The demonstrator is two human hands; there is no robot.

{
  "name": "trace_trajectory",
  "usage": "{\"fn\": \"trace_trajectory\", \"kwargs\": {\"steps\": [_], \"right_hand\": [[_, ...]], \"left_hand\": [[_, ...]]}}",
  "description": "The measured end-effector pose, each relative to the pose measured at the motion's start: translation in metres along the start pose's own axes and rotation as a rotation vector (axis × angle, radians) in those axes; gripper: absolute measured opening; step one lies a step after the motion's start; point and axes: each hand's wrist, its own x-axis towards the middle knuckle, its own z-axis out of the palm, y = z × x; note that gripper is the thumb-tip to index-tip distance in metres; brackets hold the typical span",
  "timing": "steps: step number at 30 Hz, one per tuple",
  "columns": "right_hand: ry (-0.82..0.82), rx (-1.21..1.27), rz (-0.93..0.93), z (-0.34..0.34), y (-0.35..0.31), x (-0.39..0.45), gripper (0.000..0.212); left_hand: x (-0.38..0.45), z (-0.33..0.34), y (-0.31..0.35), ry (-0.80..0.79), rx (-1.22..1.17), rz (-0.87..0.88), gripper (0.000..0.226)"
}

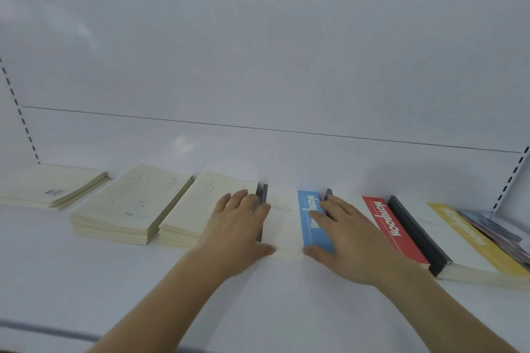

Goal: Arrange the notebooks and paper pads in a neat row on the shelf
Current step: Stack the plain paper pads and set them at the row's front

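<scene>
A stack of white notebooks with a blue "Notebook" band [311, 226] lies in the middle of the white shelf [114, 281]. My left hand [238, 226] lies flat on the stack's left edge over its black spine, thumb at the front edge. My right hand [344, 235] rests flat on the blue band, thumb at the front edge. Left of them are two cream pad stacks [126, 206] [200, 206] and a thinner cream pile [51, 186]. To the right lie a red-banded notebook stack [393, 229] and a yellow-banded one [470, 238].
The white back panel [258, 66] rises behind the row, with slotted uprights at both sides. A pile of darker printed booklets [504, 232] sits at the far right. Bare shelf surface stretches in front of the stacks toward the front edge.
</scene>
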Motion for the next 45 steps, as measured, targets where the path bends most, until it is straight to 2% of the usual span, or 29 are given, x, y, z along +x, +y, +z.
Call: {"fn": "trace_trajectory", "kwargs": {"steps": [4, 11, 21, 28, 40, 45], "right_hand": [[0.052, 0.059, -0.010, -0.004, -0.028, 0.000, 0.074], [0.078, 0.089, -0.054, -0.007, -0.100, 0.001, 0.071], [0.119, 0.106, -0.038, -0.023, -0.267, 0.026, 0.074], [0.095, 0.149, -0.102, -0.017, -0.388, 0.062, 0.073], [0.064, 0.126, -0.142, 0.023, -0.466, 0.216, 0.067], [-0.024, 0.086, -0.155, 0.051, -0.479, 0.279, 0.066]], "left_hand": [[-0.025, -0.009, -0.011, 0.049, -0.062, -0.066, 0.074], [-0.077, -0.024, -0.059, 0.089, -0.086, -0.111, 0.073], [-0.181, -0.056, -0.179, 0.151, -0.063, -0.269, 0.063], [-0.247, -0.061, -0.271, 0.082, -0.066, -0.382, 0.064], [-0.226, -0.030, -0.399, -0.040, -0.065, -0.454, 0.068], [-0.198, -0.015, -0.444, -0.072, -0.064, -0.458, 0.067]]}}
